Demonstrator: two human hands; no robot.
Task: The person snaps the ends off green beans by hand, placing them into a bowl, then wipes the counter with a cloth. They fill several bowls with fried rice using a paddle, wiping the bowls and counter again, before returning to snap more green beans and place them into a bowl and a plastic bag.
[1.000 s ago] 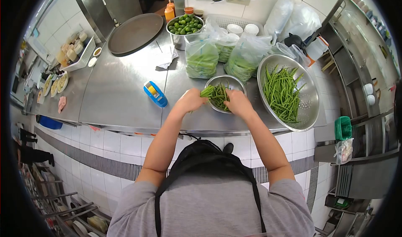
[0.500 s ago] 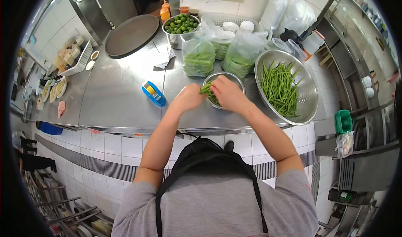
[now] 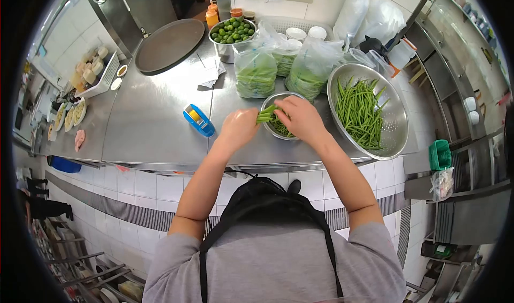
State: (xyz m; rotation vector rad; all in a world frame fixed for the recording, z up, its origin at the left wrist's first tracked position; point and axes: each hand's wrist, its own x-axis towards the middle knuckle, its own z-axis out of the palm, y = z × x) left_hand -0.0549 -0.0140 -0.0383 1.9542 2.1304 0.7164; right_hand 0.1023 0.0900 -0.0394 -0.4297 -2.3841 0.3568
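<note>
My left hand (image 3: 240, 127) is closed around a small bunch of green beans (image 3: 265, 114), whose ends stick out to the right over the rim of a small steel bowl (image 3: 272, 133). At those ends are the bent fingers of my right hand (image 3: 302, 118), pinching at the bean tips above the bowl. Short green pieces lie inside the bowl, partly hidden by my right hand. To the right, a large perforated steel colander (image 3: 397, 122) stands tilted, holding a heap of long whole green beans (image 3: 360, 114).
Behind the bowl stand plastic bags of cut greens (image 3: 256, 77) and a pot of limes (image 3: 233, 32). A blue tape dispenser (image 3: 198, 121) lies left of my left hand. Farther back are a round dark tray (image 3: 170, 46) and papers (image 3: 211, 75). The steel counter's front edge (image 3: 160, 165) is near me.
My right hand has shifted slightly right and its fingers have loosened around the bean ends, showing more of the bunch. My left hand has drawn back slightly left, still holding the beans.
</note>
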